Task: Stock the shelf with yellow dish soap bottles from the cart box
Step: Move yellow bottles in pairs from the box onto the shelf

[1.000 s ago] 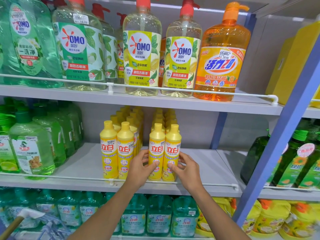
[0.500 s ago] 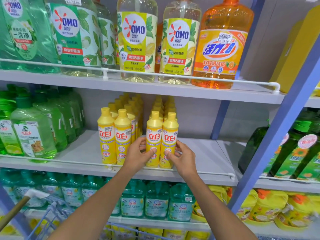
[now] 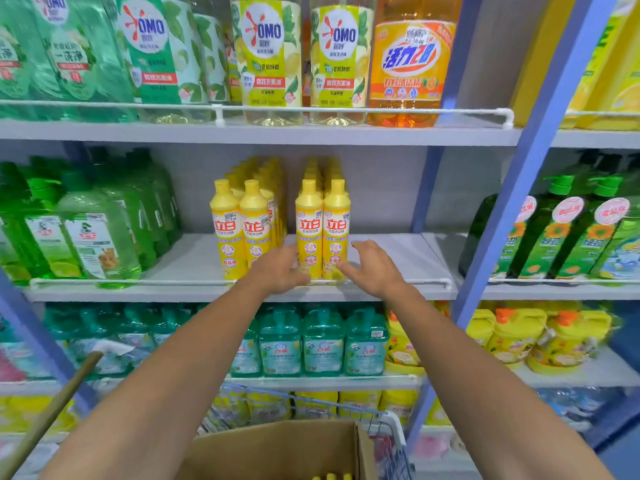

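2 front yellow dish soap bottles (image 3: 322, 233) stand on shelf (image 3: 398, 258) between hands. Both released: left hand (image 3: 280, 270) loose-fingered at base, contact blurred; right hand (image 3: 375, 268) spread, just beside. Slim rigid plastic, glossy labels, domed caps; likely light, slippery, so grip mid-body. More caps in box (image 3: 277, 448) below wrists.
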The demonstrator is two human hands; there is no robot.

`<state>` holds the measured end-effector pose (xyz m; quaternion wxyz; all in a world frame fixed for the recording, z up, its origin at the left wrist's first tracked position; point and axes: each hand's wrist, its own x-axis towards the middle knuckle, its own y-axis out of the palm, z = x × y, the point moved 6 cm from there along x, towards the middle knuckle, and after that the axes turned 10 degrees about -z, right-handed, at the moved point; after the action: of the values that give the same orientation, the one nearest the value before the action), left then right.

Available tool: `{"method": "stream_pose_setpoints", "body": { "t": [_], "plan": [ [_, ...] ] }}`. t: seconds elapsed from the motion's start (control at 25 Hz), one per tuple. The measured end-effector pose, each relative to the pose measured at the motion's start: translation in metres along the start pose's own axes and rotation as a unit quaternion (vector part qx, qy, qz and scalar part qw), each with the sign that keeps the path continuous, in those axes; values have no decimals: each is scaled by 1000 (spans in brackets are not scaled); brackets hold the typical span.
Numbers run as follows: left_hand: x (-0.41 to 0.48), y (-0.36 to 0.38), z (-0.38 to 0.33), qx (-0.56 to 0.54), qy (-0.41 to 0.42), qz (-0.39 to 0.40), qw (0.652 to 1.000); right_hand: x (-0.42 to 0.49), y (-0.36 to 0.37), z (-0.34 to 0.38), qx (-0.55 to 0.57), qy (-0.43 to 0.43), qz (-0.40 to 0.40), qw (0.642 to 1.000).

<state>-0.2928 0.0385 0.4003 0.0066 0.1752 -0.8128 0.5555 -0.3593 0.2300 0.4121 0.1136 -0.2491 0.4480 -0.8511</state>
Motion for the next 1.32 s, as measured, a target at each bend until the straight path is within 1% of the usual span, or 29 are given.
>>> {"method": "stream_pose_setpoints", "body": {
  "t": [0.08, 0.12, 0.2, 0.28, 0.44, 0.6, 0.72, 0.84, 1.04, 1.12, 1.32],
  "plan": [
    [-27, -5, -2, 141, 81, 33, 986, -24, 1, 12, -86, -23, 26, 996],
    [-42, -7, 0, 182, 108, 35, 977, -37, 5, 19, -126, -31, 39, 991],
    [-78, -12, 12, 216, 135, 30, 966, -68, 18, 38, -192, -50, 52, 979],
    [-113, -8, 30, 213, 142, 30, 966, -99, 40, 60, -229, -74, 63, 969],
    [-190, 30, 90, 188, 89, 83, 975, -166, 117, 86, -261, -97, 148, 949],
    [-255, 83, 158, 150, 14, 158, 976, -218, 188, 89, -240, -116, 197, 943],
    [-293, 124, 191, 139, -17, 187, 972, -254, 237, 67, -218, -95, 248, 939],
    [-319, 179, 213, 125, -57, 244, 960, -288, 288, 30, -198, -68, 305, 929],
    [-340, 267, 241, 74, -111, 321, 938, -315, 358, -32, -170, -14, 394, 903],
    [-338, 293, 248, 73, -117, 335, 932, -317, 380, -49, -172, -5, 408, 896],
    [-328, 372, 282, 38, -133, 340, 930, -324, 448, -91, -143, 23, 421, 895]
  ]
}}
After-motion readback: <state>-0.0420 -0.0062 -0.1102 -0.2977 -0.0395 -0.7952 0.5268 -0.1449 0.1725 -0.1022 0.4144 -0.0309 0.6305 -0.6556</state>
